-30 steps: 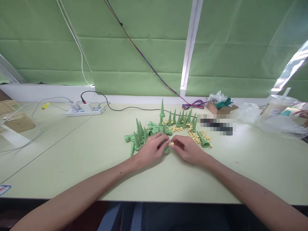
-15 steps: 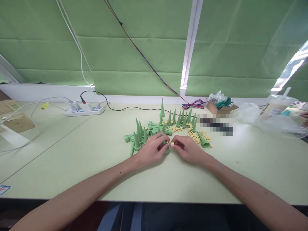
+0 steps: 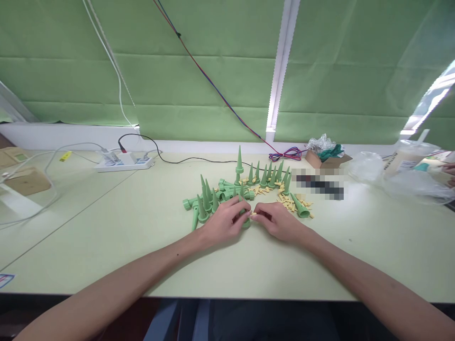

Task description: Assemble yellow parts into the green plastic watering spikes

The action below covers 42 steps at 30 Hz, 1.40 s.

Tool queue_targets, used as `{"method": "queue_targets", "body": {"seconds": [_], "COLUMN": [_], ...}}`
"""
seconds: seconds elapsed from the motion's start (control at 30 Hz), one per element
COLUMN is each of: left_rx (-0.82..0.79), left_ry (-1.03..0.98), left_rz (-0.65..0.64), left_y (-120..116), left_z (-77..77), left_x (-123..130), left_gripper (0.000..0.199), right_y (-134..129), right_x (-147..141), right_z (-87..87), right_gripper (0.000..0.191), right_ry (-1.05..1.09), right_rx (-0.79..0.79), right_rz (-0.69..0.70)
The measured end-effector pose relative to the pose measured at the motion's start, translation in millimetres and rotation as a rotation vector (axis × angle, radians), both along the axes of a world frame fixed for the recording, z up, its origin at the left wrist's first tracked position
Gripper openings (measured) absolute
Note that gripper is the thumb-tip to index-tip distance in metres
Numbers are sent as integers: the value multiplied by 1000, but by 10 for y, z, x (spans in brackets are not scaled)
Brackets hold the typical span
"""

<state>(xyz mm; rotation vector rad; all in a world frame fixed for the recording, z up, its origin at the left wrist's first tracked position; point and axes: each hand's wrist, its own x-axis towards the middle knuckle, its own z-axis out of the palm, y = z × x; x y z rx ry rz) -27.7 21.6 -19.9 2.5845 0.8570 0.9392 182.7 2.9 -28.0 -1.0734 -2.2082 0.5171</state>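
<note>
My left hand [image 3: 229,218] is closed around a green plastic watering spike [image 3: 246,222], its tip pointing up and its lower part partly hidden by my fingers. Just right of it, my right hand [image 3: 279,220] pinches a small yellow plastic piece [image 3: 253,214] against the spike's side; whether the piece sits in a hole I cannot tell. Behind and left of my left hand are more green spikes [image 3: 203,208], some upright and some lying down. Loose yellow pieces [image 3: 286,202] lie scattered beyond my right hand, beside a tipped green cone [image 3: 302,208].
Upright green cones [image 3: 263,179] form a row behind the hands. A white power strip [image 3: 124,164] lies back left. Toward the right stand an open cardboard box [image 3: 325,161] and a drink cup [image 3: 407,158] with plastic bags. Another person's hand [image 3: 450,174] shows at the right edge.
The yellow piece between my fingers has turned slightly and shifted a little down. My two hands have barely moved.
</note>
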Motion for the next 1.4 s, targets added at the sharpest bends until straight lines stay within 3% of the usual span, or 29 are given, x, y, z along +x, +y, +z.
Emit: {"method": "queue_targets", "body": {"seconds": [0.47,0.77,1.4], "left_rx": [-29,-53,-54], "left_ry": [-6,-18,13], "left_rz": [4,35,41], "left_y": [-30,-40,-43], "left_z": [32,43,38], "left_x": [10,22,16], "left_gripper": [17,18,18], "right_y": [0,-32,-6], "right_x": [0,-5,0], "right_z": [16,45,50], "right_gripper": [37,10,25], "right_ry": [-16,40,13], "right_rx": [7,-19,-18], "right_rz": [12,6,11]}}
